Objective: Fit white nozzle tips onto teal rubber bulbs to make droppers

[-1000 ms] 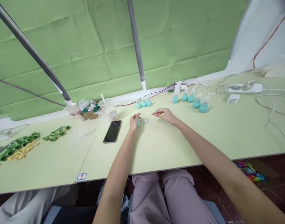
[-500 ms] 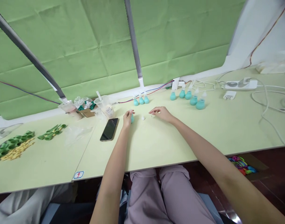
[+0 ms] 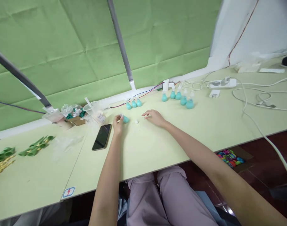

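Note:
My left hand [image 3: 118,123] is closed on the pale nozzle end of a teal squeeze bulb [image 3: 125,119], which is tilted on its side with its round end to the right. A small white cap-like piece [image 3: 136,121] lies on the table just right of the bulb. Beyond that piece, my right hand [image 3: 155,117] hovers low over the table with curved fingers apart, and I see nothing between them. Behind my hands stand three teal bulbs with clear tips [image 3: 134,103]. Several more such bulbs [image 3: 183,100] stand farther right.
A phone [image 3: 102,137] lies beside my left wrist. Plastic cups [image 3: 95,112] and a small cardboard box [image 3: 77,120] stand behind it. Green tubular pieces [image 3: 37,146] are at left. A power strip [image 3: 222,83] with white cables is at right, near the wall.
The view has turned a little to the right. The bulb in my left hand has gone from upright to tilted sideways. My right hand's fingers have spread a little and curved.

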A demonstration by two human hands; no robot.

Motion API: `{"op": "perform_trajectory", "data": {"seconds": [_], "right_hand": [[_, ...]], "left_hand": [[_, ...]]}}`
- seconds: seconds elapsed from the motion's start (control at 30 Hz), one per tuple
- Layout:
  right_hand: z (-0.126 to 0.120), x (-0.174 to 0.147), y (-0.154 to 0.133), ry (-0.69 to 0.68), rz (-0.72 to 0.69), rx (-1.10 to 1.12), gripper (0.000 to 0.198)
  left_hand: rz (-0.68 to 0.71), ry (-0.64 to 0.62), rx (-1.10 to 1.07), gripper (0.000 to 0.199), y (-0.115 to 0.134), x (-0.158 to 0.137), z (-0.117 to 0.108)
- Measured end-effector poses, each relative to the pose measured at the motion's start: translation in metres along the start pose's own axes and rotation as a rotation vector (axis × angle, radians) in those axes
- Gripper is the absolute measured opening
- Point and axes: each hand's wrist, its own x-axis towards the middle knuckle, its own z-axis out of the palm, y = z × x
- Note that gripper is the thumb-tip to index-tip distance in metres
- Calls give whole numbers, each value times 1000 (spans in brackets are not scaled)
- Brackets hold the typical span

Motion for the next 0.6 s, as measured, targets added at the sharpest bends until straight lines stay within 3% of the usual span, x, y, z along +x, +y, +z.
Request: {"op": "perform_trajectory", "data": {"seconds": [0.23, 0.33, 0.4, 0.43, 0.5, 0.6], "right_hand": [[14, 1, 3, -27, 15, -246, 9], [15, 1, 4, 13, 46, -186, 5], [14, 2, 5, 51, 94, -63, 6], [13, 2, 5, 69, 125, 22, 7], [12, 4, 7, 83, 183, 203, 10], [10, 5, 10, 46, 204, 354, 15]], "left_hand": [[46, -56, 225, 40, 2, -7, 3], [201, 72, 442, 55, 16, -14, 2], [358, 137, 567, 54, 31, -20, 4], [427, 94, 609, 50, 38, -23, 6], [518, -115, 661, 43, 47, -28, 11], [513, -432, 674, 31, 45, -32, 22]]}}
